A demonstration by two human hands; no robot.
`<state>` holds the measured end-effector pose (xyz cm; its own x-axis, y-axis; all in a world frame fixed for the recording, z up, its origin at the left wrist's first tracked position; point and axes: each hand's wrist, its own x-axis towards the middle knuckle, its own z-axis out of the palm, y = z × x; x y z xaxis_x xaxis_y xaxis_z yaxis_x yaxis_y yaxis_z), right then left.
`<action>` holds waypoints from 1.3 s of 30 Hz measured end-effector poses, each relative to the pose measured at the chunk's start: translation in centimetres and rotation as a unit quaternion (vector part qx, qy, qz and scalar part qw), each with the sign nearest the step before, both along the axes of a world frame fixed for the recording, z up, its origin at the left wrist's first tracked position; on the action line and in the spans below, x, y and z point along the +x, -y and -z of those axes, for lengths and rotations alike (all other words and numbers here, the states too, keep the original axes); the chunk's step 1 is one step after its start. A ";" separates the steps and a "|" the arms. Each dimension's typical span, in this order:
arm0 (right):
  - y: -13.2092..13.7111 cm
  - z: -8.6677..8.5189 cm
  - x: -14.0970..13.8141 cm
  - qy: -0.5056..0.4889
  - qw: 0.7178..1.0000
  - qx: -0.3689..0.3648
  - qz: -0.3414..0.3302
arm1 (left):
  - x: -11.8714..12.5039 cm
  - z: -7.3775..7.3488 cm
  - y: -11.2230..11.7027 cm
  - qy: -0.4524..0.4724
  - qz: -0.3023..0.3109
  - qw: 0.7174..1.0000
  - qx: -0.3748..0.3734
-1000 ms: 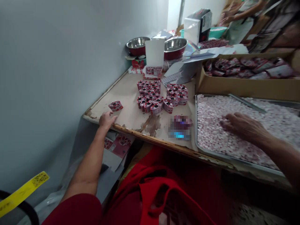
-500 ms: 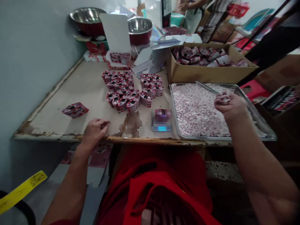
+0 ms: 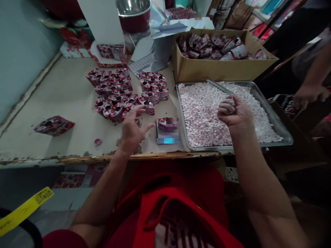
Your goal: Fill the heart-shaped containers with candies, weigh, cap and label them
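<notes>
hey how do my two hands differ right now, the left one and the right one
The left hand is open with fingers spread; the right hand is curled into a fist. The left hand is over the table beside the red heart-shaped boxes; the right hand is above the metal tray of pink candies. Both are bare.

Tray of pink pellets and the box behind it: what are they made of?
Tray: looks like bare metal, probably stainless steel or aluminium. It is grey with a dull sheen and a thin raised rim.
Box: brown cardboard, likely corrugated. Its walls are matte and plain, with no print visible.
</notes>
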<state>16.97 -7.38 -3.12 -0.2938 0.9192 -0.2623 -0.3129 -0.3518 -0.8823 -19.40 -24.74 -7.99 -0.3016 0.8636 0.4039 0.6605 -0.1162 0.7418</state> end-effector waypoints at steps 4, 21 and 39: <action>0.9 -0.1 -1.7 0.011 0.997 0.058 0.039 | 2.8 1.9 -2.6 0.109 0.103 0.982 -0.119; 0.3 0.2 -3.3 0.579 0.746 0.328 0.021 | 4.4 2.4 -3.5 0.206 0.139 0.952 -0.178; 5.9 -0.4 -14.5 0.494 0.686 0.446 -0.295 | -1.1 1.3 -0.2 0.175 0.091 0.971 -0.135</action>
<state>2.49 -13.30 -2.76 -0.7670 0.6415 -0.0116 0.5574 0.6572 -0.5073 -20.49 -24.49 -9.32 -0.2122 0.9757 0.0548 0.3499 0.0235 0.9365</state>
